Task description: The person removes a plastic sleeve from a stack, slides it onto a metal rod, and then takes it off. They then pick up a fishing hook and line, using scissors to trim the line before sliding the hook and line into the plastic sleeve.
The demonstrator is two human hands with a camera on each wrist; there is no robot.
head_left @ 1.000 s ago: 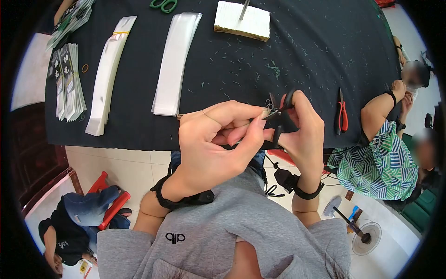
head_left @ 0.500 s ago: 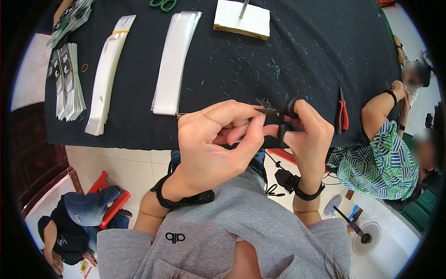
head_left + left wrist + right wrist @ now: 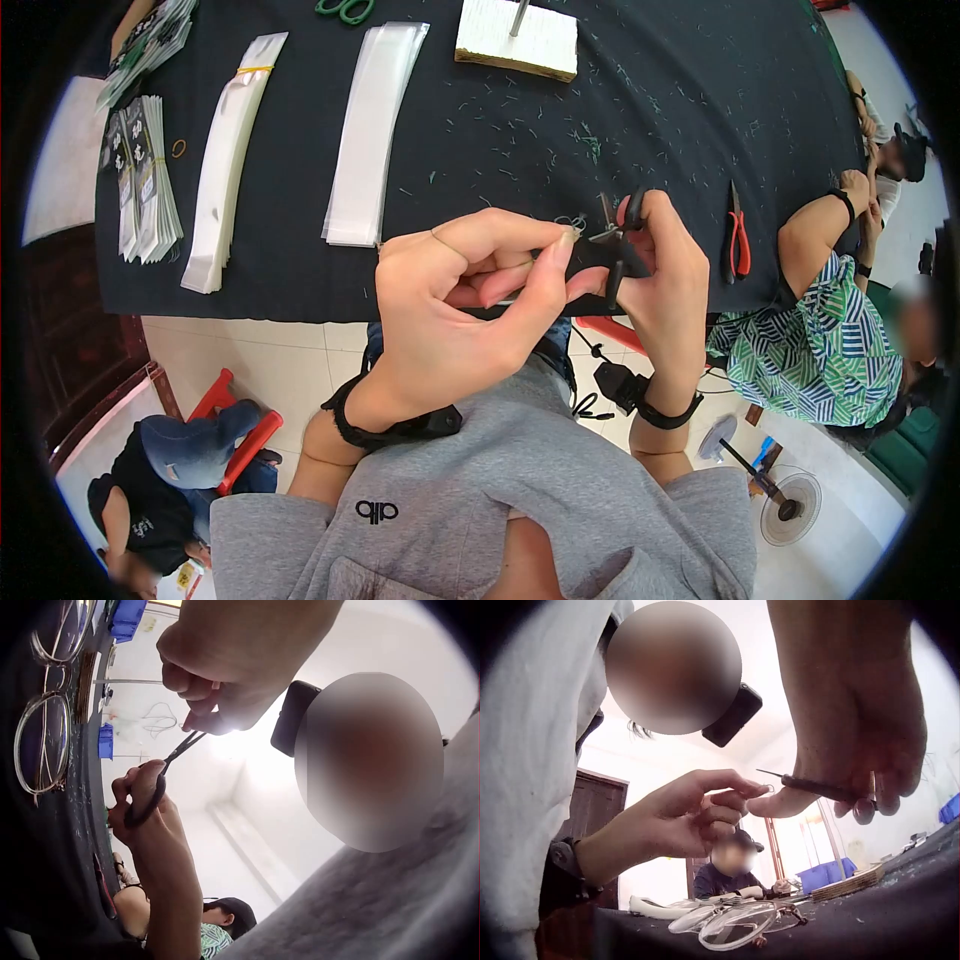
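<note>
i see l hand (image 3: 455, 295) pinching thin looped strands (image 3: 572, 222) btwn thumb & index; r hand (image 3: 668, 258) grips black scissors (image 3: 609, 236), blades apart just beside that pinch; red-handled pliers (image 3: 739, 247) lie right of r hand.

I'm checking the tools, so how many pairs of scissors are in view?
2. Black scissors are in the right hand; green-handled scissors lie on the dark cloth, cut off at the top of the head view. Others could be hidden.

Pliers (image 3: 738, 248) lie right of the held scissors (image 3: 814, 787), block (image 3: 490, 42) beyond, plastic sleeves (image 3: 372, 140) left
</note>
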